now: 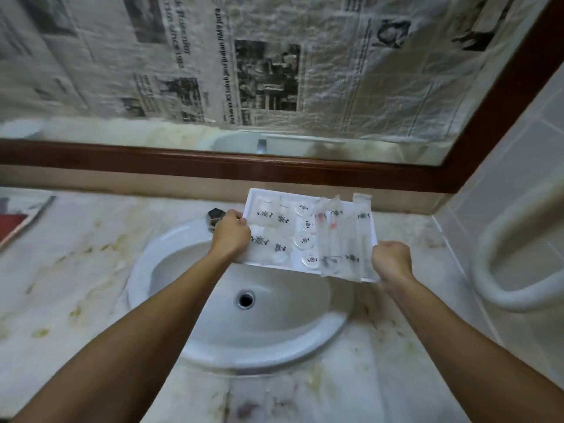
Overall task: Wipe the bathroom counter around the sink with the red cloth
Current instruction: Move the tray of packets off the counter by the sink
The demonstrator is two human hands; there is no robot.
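I hold a white tray of wrapped toiletries above the back right of the white sink. My left hand grips the tray's left edge. My right hand grips its near right corner. The tray carries several small packets and round lids with dark logos. A red cloth shows at the far left edge of the marble counter, partly under a paper. The counter is stained with yellowish marks around the sink.
A dark tap stands behind the sink, partly hidden by my left hand. A newspaper-covered mirror with a brown wooden frame rises behind the counter. A white curved fixture hangs on the tiled right wall.
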